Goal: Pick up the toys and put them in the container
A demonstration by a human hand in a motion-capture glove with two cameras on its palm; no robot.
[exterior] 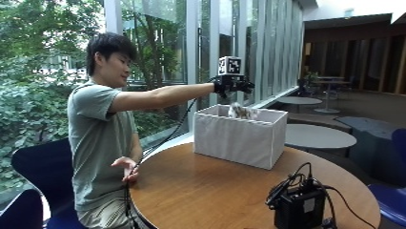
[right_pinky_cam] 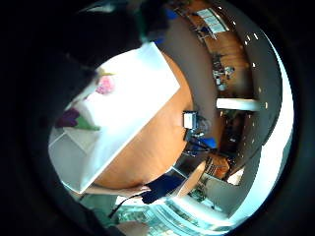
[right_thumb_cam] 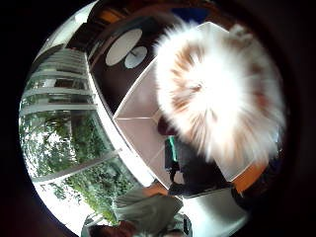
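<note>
Round wooden table is seen in the foreground, lit by daylight. Tall glazed window wall with pale mullions is set from 9 to 12 o'clock; green foliage is seen through it. A dark blue chair is placed at 8 o'clock, just beside the table. A black device with cables is rested on the table at 5 o'clock. More round tables are lined along the windows toward 2 o'clock, a smaller one farther back. A dim seating area with dark wood walls is seen at 1 o'clock. A blue seat edge is cut off at 4 o'clock.
</note>
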